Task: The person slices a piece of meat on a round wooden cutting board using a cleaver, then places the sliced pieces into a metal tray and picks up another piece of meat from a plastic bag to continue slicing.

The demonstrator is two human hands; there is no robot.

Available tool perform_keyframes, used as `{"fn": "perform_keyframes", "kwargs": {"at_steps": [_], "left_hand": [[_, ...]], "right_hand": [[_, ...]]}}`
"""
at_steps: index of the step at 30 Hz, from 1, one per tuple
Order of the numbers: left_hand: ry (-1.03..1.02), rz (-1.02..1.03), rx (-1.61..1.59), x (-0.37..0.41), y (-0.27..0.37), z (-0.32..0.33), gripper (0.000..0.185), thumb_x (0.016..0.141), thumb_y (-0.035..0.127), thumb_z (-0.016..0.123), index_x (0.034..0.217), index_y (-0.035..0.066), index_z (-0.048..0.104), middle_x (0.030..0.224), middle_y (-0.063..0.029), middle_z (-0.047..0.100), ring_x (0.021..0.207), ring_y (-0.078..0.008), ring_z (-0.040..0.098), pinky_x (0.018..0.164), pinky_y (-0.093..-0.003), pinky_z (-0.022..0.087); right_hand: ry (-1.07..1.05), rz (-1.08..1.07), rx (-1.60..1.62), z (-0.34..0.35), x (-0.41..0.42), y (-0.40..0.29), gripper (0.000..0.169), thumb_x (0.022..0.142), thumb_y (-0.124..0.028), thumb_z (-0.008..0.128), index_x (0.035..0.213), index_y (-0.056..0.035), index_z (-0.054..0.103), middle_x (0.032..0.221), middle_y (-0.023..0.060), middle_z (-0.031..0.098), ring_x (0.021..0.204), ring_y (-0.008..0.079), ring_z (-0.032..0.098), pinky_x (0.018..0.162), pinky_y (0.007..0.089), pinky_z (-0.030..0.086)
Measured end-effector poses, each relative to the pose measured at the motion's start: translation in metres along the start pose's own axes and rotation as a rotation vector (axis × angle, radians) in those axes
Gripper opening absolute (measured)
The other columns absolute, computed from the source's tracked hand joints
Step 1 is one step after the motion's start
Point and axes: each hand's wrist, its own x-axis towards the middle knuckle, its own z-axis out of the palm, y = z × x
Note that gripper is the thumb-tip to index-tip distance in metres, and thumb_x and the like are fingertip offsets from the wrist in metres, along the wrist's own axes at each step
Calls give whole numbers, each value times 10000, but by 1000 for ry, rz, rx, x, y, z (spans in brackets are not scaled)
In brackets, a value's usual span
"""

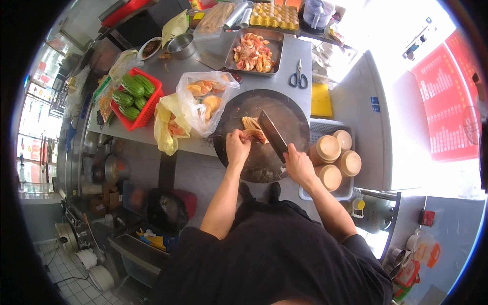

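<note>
On a round, dark chopping block [267, 101] lies a piece of raw poultry [250, 122]. My left hand [238, 146] grips the near end of it with bent fingers. A cleaver [272, 131] is held by its handle in my right hand [300, 164]; its broad blade slants up and left, along the right side of the meat. Whether the edge touches the meat, I cannot tell. Left of the block, a clear plastic bag [190, 82] with raw poultry pieces [211, 106] leans against a yellow plastic bag [162, 110] that also holds meat.
Behind the block stand a metal tray [282, 45] of cut poultry and scissors [299, 78]. A knife [211, 60] lies left of the tray. Bitter melons [133, 85] fill a red basket [155, 97]. Round wooden containers [328, 148] stand in a grey crate [324, 126] at right.
</note>
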Motion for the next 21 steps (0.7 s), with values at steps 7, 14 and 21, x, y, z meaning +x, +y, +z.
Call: {"fn": "perform_keyframes", "kwargs": {"at_steps": [7, 14, 21], "left_hand": [[130, -181, -158, -10, -14, -18, 267, 711, 144, 710, 874, 17, 542, 804, -126, 547, 725, -274, 552, 667, -372, 454], [72, 11, 100, -8, 6, 7, 243, 752, 199, 691, 880, 47, 551, 862, -177, 581, 788, -376, 595, 688, -464, 479], [-4, -85, -26, -1, -10, -7, 203, 716, 177, 718, 769, 13, 611, 758, -176, 621, 767, -384, 606, 693, -452, 480]], "right_hand": [[279, -104, 201, 4, 20, -48, 196, 911, -194, 487, 964, -25, 402, 668, 224, 601, 634, 440, 591, 560, 528, 460], [-145, -88, -198, 30, 16, -21, 189, 898, -190, 492, 969, -39, 402, 712, 214, 634, 674, 400, 643, 590, 487, 512], [-243, 5, -217, 20, 1, -18, 223, 866, -163, 516, 997, -22, 403, 765, 247, 640, 731, 410, 647, 628, 490, 516]]}}
